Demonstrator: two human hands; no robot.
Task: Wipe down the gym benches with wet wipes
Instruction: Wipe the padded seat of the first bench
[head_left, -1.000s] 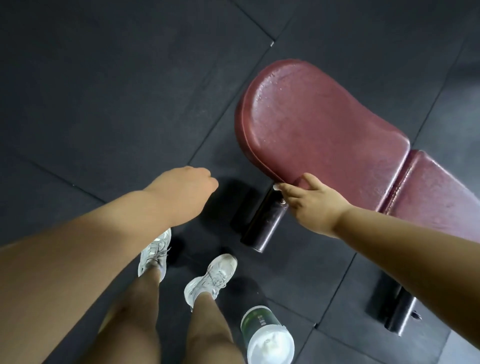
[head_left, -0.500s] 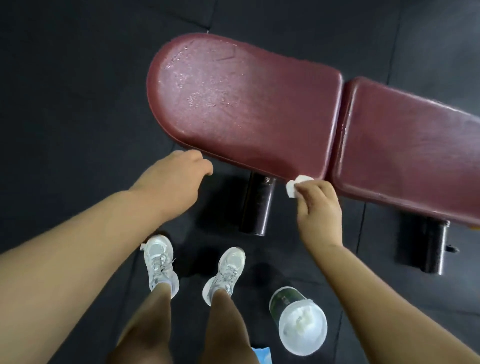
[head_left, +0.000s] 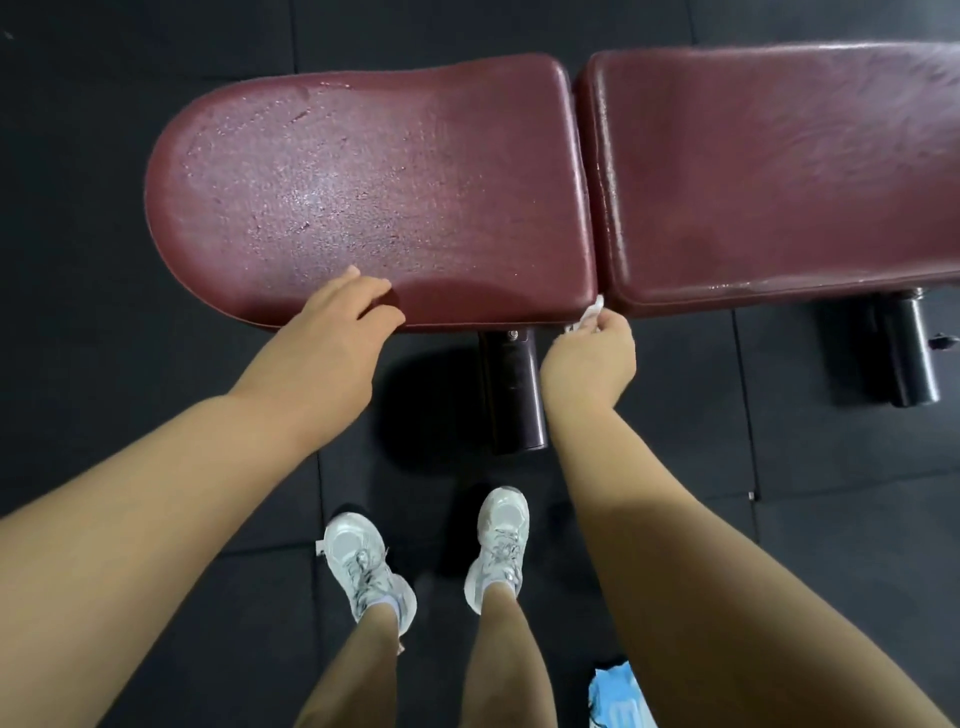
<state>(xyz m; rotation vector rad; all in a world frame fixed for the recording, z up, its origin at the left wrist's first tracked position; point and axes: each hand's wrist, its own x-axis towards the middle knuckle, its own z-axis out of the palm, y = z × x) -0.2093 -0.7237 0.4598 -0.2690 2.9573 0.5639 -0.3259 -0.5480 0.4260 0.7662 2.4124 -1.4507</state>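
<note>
Head camera looking down: the fingers of the right hand are curled and pinch a small white wet wipe, holding it against the near edge of the bench, right where the seat pad meets the long pad at the gap between them. The left hand lies on the near edge of the rounded seat pad, its fingers relaxed and spread lightly over the dark red cover, holding nothing. The seat pad's top shines with fine droplets, and a wet streak glints along the near edge of the long pad. Below the bench, a black support tube sticks out toward the person between the two forearms, and a second black tube shows farther right. Lower down, two white sneakers stand on the black rubber floor mats. A light blue packet lies on the floor at the bottom edge, partly hidden by the right forearm; what it holds cannot be told.
</note>
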